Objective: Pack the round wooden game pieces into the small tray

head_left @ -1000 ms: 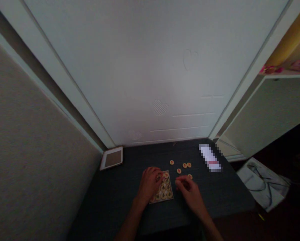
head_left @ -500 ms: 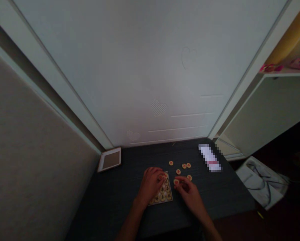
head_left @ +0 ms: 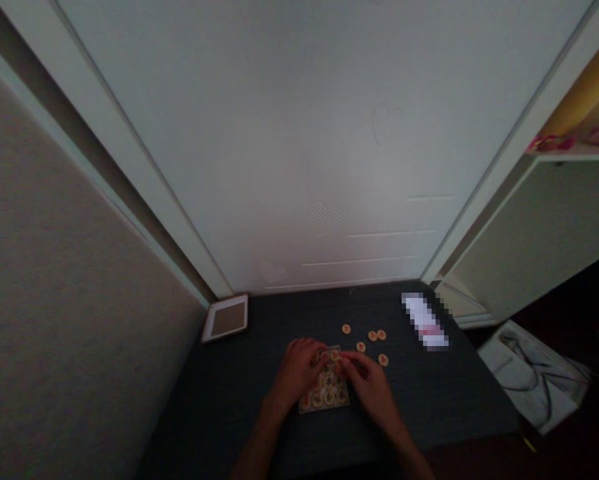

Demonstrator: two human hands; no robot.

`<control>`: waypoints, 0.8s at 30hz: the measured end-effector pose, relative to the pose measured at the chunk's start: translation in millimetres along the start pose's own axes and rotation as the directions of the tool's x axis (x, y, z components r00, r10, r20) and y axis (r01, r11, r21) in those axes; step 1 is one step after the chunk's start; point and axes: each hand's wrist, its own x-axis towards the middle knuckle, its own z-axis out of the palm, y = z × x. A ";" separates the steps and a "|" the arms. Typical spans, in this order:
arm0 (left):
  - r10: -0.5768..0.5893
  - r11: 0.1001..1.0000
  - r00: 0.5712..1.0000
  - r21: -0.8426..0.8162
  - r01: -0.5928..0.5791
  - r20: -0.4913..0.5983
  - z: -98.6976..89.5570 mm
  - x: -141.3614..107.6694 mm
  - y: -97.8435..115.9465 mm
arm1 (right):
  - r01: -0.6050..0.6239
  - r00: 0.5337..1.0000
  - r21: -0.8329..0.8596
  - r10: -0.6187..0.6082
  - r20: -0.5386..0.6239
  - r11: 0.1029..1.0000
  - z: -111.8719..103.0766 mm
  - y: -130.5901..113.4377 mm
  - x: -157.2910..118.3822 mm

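A small square tray [head_left: 323, 409] on the dark table holds rows of round wooden pieces with dark or red characters. My left hand [head_left: 300, 365] lies over its upper left part, fingers bent onto the pieces there; what they grip, if anything, is hidden. At the tray's upper right edge, my right hand [head_left: 367, 380] has thumb and fingertips pinched together, with a round piece between them partly in view. Several loose red-marked pieces lie beyond it, among them one at the back [head_left: 346, 329] and one at the right [head_left: 383, 360].
On the dark table [head_left: 219, 400], a shallow framed box or lid [head_left: 229, 319] sits at the back left. A pixelated pale item [head_left: 425, 321] lies at the back right. Behind stands a white panel [head_left: 279, 147]; a white box [head_left: 534, 377] is right of the table.
My right hand has moved left with its piece, from beside the tray to the tray's upper right edge. My left hand stays over the tray. The whole view has shifted slightly.
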 end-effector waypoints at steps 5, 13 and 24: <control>-0.004 1.000 1.000 0.001 0.004 -0.006 -3.2 -2.8 -1.6 | 0.053 0.999 -0.060 -0.052 0.016 0.997 9.4 -2.5 0.9; -0.036 0.998 0.997 -0.050 0.032 -0.072 -13.7 -14.9 -10.0 | 0.180 0.979 -0.404 -0.204 -0.018 0.897 18.1 1.7 6.1; -0.150 0.982 0.947 -0.151 0.111 -0.284 5.4 -51.4 -25.4 | 0.192 0.975 -0.621 -0.219 0.034 0.760 28.0 18.2 9.3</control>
